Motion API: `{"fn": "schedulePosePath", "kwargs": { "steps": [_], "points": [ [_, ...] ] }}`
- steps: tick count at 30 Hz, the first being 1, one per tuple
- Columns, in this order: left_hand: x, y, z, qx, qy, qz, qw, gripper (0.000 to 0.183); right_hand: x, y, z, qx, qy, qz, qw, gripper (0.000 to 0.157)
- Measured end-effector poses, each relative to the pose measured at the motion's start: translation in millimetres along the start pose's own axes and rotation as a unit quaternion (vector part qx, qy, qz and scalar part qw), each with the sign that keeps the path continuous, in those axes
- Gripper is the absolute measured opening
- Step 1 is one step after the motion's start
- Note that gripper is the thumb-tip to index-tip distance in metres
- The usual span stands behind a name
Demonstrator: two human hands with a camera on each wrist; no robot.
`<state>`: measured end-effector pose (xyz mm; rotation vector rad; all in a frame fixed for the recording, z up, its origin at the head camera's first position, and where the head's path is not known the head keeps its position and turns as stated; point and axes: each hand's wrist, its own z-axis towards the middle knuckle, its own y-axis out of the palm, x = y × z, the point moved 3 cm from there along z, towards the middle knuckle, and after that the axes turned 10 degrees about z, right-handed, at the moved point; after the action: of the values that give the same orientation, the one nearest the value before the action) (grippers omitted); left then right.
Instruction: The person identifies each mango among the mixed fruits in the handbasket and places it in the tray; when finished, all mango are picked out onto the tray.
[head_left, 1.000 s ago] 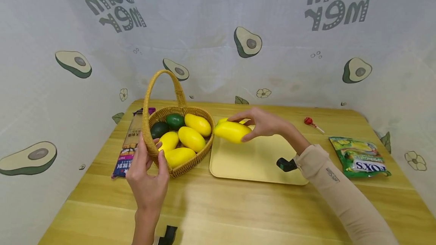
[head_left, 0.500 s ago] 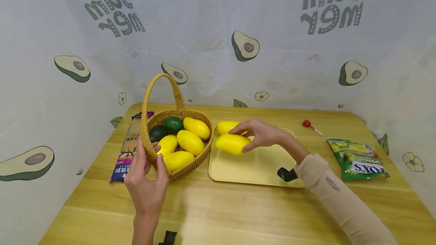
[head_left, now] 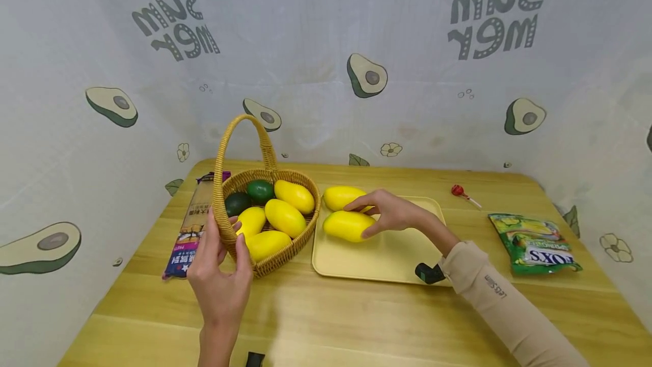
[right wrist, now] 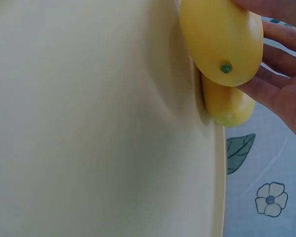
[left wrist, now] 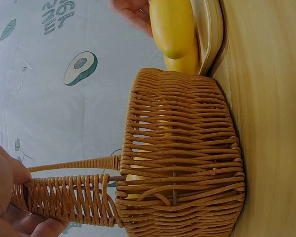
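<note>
My left hand (head_left: 221,287) grips the lower part of the handle (left wrist: 64,197) of a woven basket (head_left: 285,251). Inside the basket lie several yellow mangoes (head_left: 285,218) and two dark green fruits (head_left: 261,191). With thumb and fingers my right hand (head_left: 389,212) holds another mango (head_left: 348,226) low over the left part of a pale yellow tray (head_left: 377,262); whether it touches the tray I cannot tell. Just behind it a second mango (head_left: 342,197) lies on the tray. In the right wrist view the held mango (right wrist: 224,44) partly covers that one (right wrist: 230,106).
A pasta packet (head_left: 191,231) lies left of the basket, partly hidden behind its handle. To the right of the tray are a red lollipop (head_left: 460,191) and a green Fox's bag (head_left: 535,242). A printed curtain (head_left: 305,61) surrounds the wooden table (head_left: 316,321).
My right hand has lowered the mango toward the tray and nearer to me, so the mango behind it shows more. My left hand keeps its hold on the handle. The head view has tilted slightly.
</note>
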<state>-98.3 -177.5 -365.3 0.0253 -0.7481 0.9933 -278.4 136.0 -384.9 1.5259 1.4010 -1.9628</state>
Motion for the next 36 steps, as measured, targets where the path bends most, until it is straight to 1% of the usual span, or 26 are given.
{"fn": "schedulePosePath", "kwargs": {
  "steps": [8, 17, 25, 30, 36],
  "points": [
    [1.2, -0.5, 0.8, 0.001, 0.004, 0.000, 1.0000, 0.078, 9.9, 5.4, -0.2, 0.006, -0.007, -0.011, 1.000, 0.060],
    [1.4, -1.5, -0.5, 0.004, 0.006, 0.002, 1.0000, 0.077, 11.2, 6.5, -3.1, 0.019, -0.011, -0.018, 1.000, 0.061],
    [2.5, -2.6, -1.3, 0.001, 0.000, 0.000, 1.0000, 0.080, 13.5, 7.4, -5.3, 0.038, -0.012, 0.002, 0.999, 0.061],
    [2.8, -2.9, -0.8, 0.001, -0.001, 0.000, 1.0000, 0.081, 14.0, 7.7, -6.4, 0.047, -0.013, -0.008, 0.999, 0.061],
    [2.0, -1.7, -1.3, 0.004, 0.005, -0.001, 1.0000, 0.081, 14.6, 6.1, -9.1, 0.052, -0.016, -0.023, 0.998, 0.061]
  ]
}}
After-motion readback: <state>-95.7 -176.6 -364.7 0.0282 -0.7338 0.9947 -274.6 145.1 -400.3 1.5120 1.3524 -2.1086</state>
